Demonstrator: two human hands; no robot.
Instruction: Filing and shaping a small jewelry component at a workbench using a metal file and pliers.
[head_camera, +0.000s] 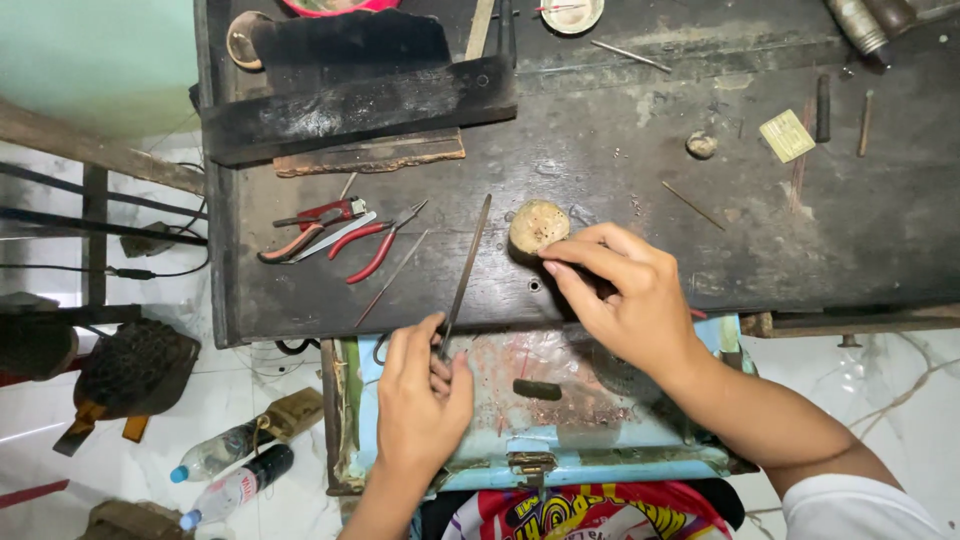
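Red pliers (372, 243) left of file (463, 272); wooden block (537, 225) right.

- I see a dark, scuffed wooden tabletop (640, 170) filling most of my view.
- White marbled tile floor (290, 400) lies below, evenly lit.
- Pale green wall (95, 55) at upper left.

Matt metal file (466, 262), rough dark wooden bench (620, 170).

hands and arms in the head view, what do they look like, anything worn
Both hands are bare: no gloves, rings or watch show on the left hand or the right hand. The left forearm is uncovered. A white short sleeve shows on the right arm.
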